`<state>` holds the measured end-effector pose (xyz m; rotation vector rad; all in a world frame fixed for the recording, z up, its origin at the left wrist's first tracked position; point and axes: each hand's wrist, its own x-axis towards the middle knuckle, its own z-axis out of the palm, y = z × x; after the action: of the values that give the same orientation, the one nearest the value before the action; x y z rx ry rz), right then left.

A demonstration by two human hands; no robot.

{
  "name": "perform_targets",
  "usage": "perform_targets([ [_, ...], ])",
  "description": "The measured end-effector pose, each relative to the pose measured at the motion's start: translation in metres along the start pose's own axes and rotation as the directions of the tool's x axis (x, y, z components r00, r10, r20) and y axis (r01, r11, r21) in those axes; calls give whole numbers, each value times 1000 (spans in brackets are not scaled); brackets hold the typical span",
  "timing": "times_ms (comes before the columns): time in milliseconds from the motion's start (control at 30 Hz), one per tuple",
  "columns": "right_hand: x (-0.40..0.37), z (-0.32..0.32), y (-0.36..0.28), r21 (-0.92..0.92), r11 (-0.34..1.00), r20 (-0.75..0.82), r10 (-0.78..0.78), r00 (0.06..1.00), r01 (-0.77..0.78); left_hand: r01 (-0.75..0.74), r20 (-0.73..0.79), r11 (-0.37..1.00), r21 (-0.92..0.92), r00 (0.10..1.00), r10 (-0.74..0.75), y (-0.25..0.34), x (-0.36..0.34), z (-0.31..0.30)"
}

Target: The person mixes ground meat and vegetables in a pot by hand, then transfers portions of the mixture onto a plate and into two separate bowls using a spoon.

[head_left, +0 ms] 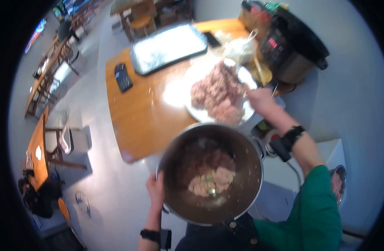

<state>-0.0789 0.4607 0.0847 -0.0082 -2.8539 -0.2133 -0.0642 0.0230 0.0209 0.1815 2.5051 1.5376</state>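
A deep metal pot (252, 184) is tilted toward me in front of my body, with pale ground meat (213, 182) in its bottom. My left hand (155, 190) is closed on the pot's left side, by its handle. Beyond the pot, a white plate (196, 115) carries a large heap of ground meat (217, 92). At the plate's right edge is my right hand (261, 100), its fingers curled beside the meat. A thin shiny piece shows just behind that hand, but blur hides what the fingers grip.
On the wooden table (133, 129) lie a foil-covered tray (169, 48) and a black remote-like device (123, 78). A dark electric cooker (292, 46) and a white plastic bag (240, 49) stand at the right. A bowl of meat (337, 184) sits far right.
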Motion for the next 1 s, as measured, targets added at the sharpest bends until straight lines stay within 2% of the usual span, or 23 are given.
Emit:
perform_targets([
  [33,-7,-27,-6,4,1000,-31,-5,999,5,82,26,996,-47,996,-81,2,4,0],
  [67,-14,-44,-10,164,986,-9,32,999,-30,83,14,996,33,996,-83,-12,6,1],
  [133,-32,-75,-36,567,799,56,202,978,-198,112,24,981,156,993,-117,-25,3,-3],
  [167,-40,-84,-50,685,702,71,200,977,-194,125,40,974,189,990,-135,-21,4,-2],
  [200,-52,-85,-59,699,690,87,180,980,-189,153,25,968,198,987,-161,-25,6,-2],
  [267,-70,-85,-71,753,626,254,6,967,-201,-96,6,895,437,995,103,-30,8,2],
  [300,-72,-80,-80,758,619,265,-4,964,-206,-79,5,894,441,996,86,-28,6,3],
  [367,-74,-64,-105,422,905,522,-195,830,-52,28,13,976,217,999,-32,-7,5,-3],
  [433,-70,-25,-130,308,951,668,-202,717,-19,73,22,980,187,997,-79,-3,6,-4],
  [500,-77,33,-147,260,966,696,-199,690,16,119,31,982,149,992,-125,-4,5,-3],
  [567,-79,80,-159,285,950,716,-300,630,128,108,47,982,156,992,-117,-8,6,-3],
  [600,-79,100,-166,294,946,716,-313,624,136,120,40,980,159,991,-128,-6,5,-3],
  [667,-78,139,-186,346,933,714,-329,618,97,48,18,995,89,999,-50,3,7,-3],
  [700,-81,164,-199,355,930,715,-336,613,96,110,77,993,47,990,-114,6,9,-5],
  [733,-84,191,-213,487,869,485,-184,855,-89,118,78,992,52,989,-122,8,9,-5],
  [767,-82,204,-221,643,737,239,66,969,-209,105,61,993,44,992,-108,8,10,-5],
  [800,-83,215,-223,719,655,198,128,972,-233,94,43,995,38,994,-96,8,10,-4],
  [833,-81,211,-220,649,700,443,-27,896,-299,107,46,993,44,993,-109,6,11,-4],
  [867,-80,205,-216,569,758,657,-185,730,-320,109,43,993,42,993,-111,5,10,-3],
  [900,-80,197,-212,529,795,764,-296,573,-295,104,38,994,37,994,-106,5,10,-2],
  [933,-84,185,-205,531,799,807,-377,454,-281,108,40,993,42,993,-110,5,11,-2],
  [1000,-94,177,-201,537,790,826,-419,378,-297,90,35,996,-23,995,-89,6,11,-1],
])
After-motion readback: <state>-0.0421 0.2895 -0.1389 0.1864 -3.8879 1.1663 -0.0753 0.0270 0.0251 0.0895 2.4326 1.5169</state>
